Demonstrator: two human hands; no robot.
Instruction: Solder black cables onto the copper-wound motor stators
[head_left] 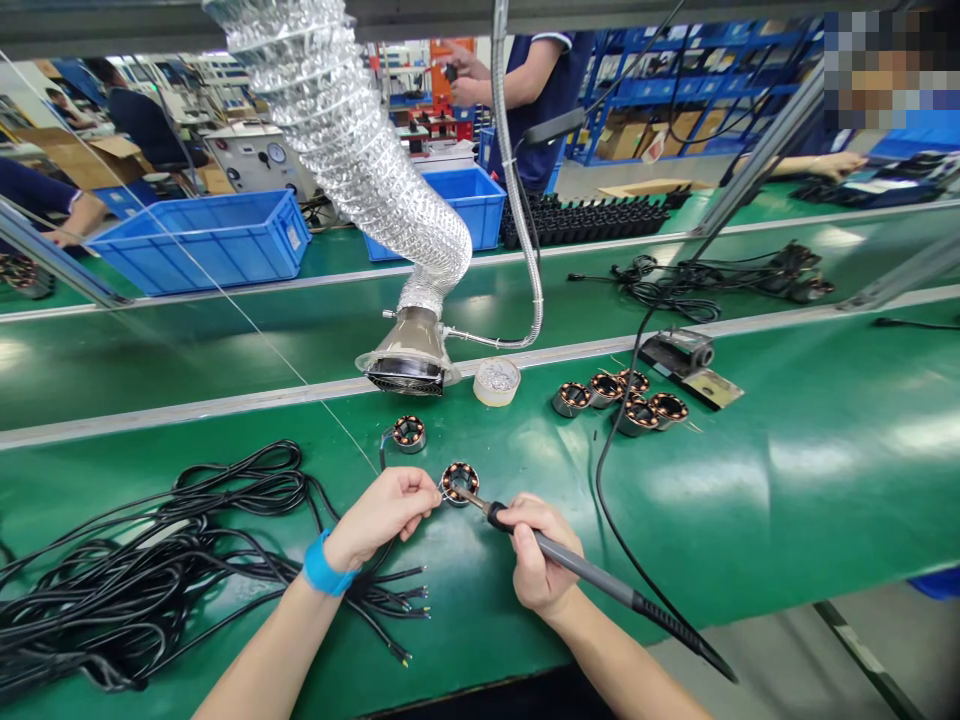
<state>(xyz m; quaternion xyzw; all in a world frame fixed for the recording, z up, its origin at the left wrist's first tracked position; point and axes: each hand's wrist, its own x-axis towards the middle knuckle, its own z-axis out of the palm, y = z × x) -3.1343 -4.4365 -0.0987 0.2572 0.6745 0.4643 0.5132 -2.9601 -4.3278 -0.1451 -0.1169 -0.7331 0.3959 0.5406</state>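
My right hand (pixel 544 555) is closed around the grey handle of a soldering iron (pixel 592 572). Its metal tip reaches the ring of a motor stator (pixel 459 484) with copper windings, lying on the green bench. My left hand (pixel 386 510), with a blue band at the wrist, is pinched on thin solder wire (pixel 330 410) that runs down from the upper left; a pale strand shows between the fingertips and the stator's left side. A second stator (pixel 409 433) with a dark cable sits just behind the left hand.
Black cables (pixel 172 560) with stripped ends spread over the left. A fume duct (pixel 420 240) hangs ahead, beside a small round tub (pixel 496 382). Several stators (pixel 637 412) and a metal iron stand (pixel 691 365) lie to the right. The iron's cord (pixel 604 490) loops across the bench. Co-workers sit beyond.
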